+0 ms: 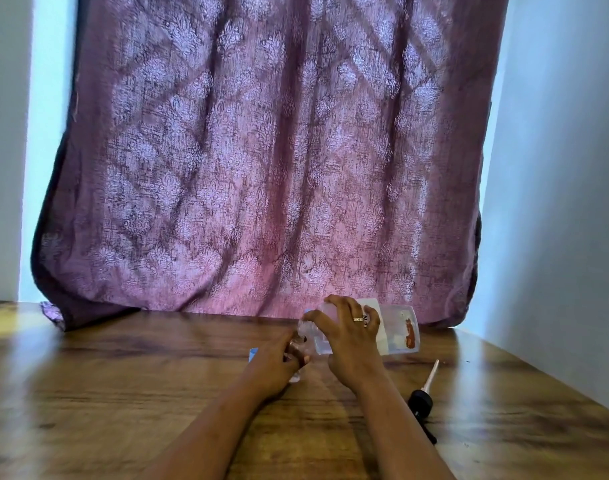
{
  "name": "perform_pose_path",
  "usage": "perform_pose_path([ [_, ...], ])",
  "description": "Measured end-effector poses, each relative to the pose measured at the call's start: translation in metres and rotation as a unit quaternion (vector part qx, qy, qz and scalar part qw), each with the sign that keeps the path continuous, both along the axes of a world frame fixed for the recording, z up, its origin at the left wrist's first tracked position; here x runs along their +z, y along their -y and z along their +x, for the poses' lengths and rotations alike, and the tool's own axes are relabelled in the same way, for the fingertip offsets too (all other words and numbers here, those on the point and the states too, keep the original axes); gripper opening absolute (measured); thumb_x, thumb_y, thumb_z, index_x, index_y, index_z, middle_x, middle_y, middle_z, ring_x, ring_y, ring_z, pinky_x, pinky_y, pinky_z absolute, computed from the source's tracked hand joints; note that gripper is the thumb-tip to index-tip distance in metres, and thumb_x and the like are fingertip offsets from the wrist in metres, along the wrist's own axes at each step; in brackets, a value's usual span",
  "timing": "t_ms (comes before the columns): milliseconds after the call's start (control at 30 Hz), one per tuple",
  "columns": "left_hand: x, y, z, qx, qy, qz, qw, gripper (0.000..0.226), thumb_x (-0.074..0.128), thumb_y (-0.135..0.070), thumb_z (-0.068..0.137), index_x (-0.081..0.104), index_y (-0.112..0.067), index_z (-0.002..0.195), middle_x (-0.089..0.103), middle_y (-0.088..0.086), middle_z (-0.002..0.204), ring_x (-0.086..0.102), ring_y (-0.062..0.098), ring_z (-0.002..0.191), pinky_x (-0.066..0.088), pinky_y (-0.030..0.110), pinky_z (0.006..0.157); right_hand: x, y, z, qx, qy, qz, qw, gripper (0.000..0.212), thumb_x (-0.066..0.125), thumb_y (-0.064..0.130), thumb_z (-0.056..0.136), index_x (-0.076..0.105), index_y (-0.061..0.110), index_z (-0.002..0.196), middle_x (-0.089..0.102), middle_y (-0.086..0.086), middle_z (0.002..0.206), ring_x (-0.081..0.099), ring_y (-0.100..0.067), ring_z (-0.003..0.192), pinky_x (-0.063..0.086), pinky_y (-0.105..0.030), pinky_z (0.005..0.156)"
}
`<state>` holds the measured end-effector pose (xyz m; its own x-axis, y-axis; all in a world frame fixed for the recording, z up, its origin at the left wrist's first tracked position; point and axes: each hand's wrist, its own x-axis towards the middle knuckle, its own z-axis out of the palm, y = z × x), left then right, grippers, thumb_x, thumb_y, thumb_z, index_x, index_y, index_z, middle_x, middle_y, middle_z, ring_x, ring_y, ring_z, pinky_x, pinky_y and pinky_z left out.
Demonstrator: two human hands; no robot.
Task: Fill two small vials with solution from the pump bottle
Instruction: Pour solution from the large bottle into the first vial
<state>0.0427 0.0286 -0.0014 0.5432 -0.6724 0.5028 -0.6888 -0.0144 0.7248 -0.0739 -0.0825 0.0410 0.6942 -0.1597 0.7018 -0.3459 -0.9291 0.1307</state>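
My right hand (351,336) grips a clear plastic bottle (398,329) with a white label, tipped on its side with its open neck pointing left and down. My left hand (278,363) is closed around a small clear vial (296,375) standing on the wooden table, right under the bottle's neck. Most of the vial is hidden by my fingers. The bottle's black pump head with its white tube (423,393) lies loose on the table to the right. A small light-blue object (252,354), perhaps a cap or second vial, peeks out left of my left hand.
The wooden table (123,393) stretches wide on both sides. A purple patterned curtain (261,168) hangs behind the table's far edge, with pale walls to the left and right.
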Motion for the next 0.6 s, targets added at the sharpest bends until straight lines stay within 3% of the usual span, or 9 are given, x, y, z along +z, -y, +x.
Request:
perform_pose_path([
  [367,-0.001,-0.0015,-0.0016,-0.014,-0.019,0.0,1.0,0.03,0.063,-0.031,0.087,0.05,-0.049,0.107,0.064,-0.019,0.093,0.061,-0.004,0.084,0.047,0.005,0.059,0.0008,-0.0007,-0.0002,0.009,0.004,0.013,1.0,0.088,0.056,-0.006,0.056,0.036,0.049,0.122,0.027,0.001,0.142,0.015,-0.021,0.137,0.006,-0.043,0.1],
  [500,-0.0017,0.0005,0.0,-0.011,-0.008,0.012,1.0,0.033,0.062,-0.034,0.087,0.045,-0.052,0.108,0.062,-0.022,0.097,0.058,-0.002,0.093,0.05,0.022,0.08,0.0004,-0.0007,-0.0001,0.013,0.006,0.018,1.0,0.089,0.056,-0.007,0.055,0.036,0.049,0.122,0.027,0.002,0.141,0.013,-0.02,0.135,0.006,-0.043,0.1],
  [600,-0.0036,0.0014,0.0016,-0.008,-0.005,0.015,1.0,0.032,0.063,-0.033,0.087,0.048,-0.05,0.11,0.063,-0.02,0.098,0.058,-0.002,0.094,0.051,0.027,0.085,0.0004,-0.0006,-0.0003,0.013,0.008,0.014,1.0,0.09,0.057,-0.008,0.053,0.037,0.049,0.12,0.03,0.001,0.141,0.018,-0.022,0.136,0.007,-0.043,0.1],
])
